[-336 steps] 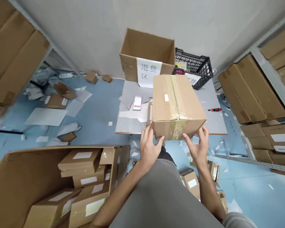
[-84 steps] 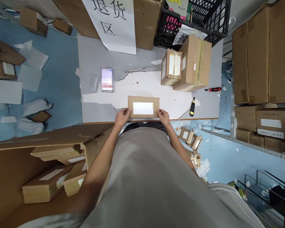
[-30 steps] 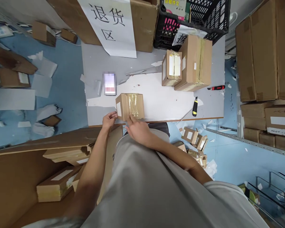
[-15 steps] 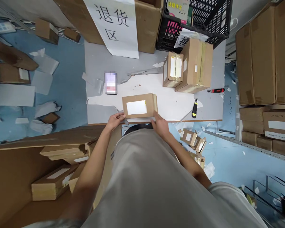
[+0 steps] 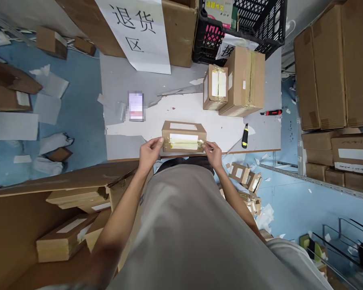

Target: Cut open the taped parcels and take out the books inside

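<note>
Clamped at both ends on small taped carton (image 5: 184,137): nips left end between thumb and fingers of left hand (image 5: 150,154), right end with fingertips of right hand (image 5: 213,154). At front edge of table (image 5: 187,106); cannot tell whether resting or lifted. Bears white labels, unreadable here. Reads 退货区 on white sheet (image 5: 136,38), 话题作文 on book (image 5: 219,11). Runs lengthwise left to right, nearly parallel to table edge, labelled sides upward and toward wearer

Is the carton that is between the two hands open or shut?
Shut, it seems: the carton shows shiny tape along its near face and no raised flap.
</note>
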`<state>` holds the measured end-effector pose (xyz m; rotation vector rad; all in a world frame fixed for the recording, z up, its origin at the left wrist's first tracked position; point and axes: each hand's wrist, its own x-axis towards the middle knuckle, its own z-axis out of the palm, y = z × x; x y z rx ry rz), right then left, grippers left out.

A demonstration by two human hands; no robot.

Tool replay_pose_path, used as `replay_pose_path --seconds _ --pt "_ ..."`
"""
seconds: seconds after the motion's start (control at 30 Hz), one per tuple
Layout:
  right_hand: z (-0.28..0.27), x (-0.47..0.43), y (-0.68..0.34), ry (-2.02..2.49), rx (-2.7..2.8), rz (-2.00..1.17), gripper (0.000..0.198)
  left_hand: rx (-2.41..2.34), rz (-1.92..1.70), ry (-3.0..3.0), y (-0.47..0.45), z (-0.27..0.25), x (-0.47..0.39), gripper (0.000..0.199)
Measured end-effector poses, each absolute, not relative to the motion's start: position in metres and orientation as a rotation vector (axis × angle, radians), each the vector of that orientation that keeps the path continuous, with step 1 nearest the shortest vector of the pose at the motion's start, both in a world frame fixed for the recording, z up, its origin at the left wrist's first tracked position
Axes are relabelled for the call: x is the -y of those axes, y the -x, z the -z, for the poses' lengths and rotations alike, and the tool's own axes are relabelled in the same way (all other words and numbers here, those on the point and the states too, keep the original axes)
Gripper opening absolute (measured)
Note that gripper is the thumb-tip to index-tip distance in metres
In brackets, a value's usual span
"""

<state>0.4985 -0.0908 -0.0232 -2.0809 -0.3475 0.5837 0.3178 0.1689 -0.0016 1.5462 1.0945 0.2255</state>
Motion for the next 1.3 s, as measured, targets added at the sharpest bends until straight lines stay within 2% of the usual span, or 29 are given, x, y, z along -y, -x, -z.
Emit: replay_pose_path --seconds 0.2,0.4,0.53,0.7,0.8,0.9,1.1,1.3 --pt "0.02 0.076 -0.533 2.188 0.284 -0.62 0.033 -1.155 -0.143 -1.581 -0.335 0.012 -0.172 0.034" --pt "0.031 0.083 -0.541 2.167 0.299 -0.68 0.031 -1.198 -0.157 -1.54 -0.332 0.006 -0.163 0.033" --pt "0.038 0.108 -0.551 2.155 0.219 -0.62 0.042 -1.024 -0.132 -1.6 -0.335 -0.027 -0.141 0.041" --pt "0.043 0.141 -0.57 2.168 0.095 -0.526 0.052 -0.503 0.074 -1.802 -0.356 -0.074 -0.088 0.058" --pt "0.043 0.148 -0.573 2.182 0.091 -0.519 0.055 -0.227 0.168 -1.919 -0.368 -0.085 -0.066 0.065" --pt "0.041 0.146 -0.571 2.188 0.08 -0.511 0.055 -0.145 0.204 -1.978 -0.371 -0.085 -0.065 0.067" --pt "0.031 0.123 -0.563 2.197 0.067 -0.525 0.045 -0.511 0.12 -2.021 -0.353 -0.072 -0.101 0.062" --pt "0.002 0.074 -0.528 2.236 0.186 -0.598 0.023 -1.049 -0.127 -1.797 -0.317 -0.006 -0.145 0.042"
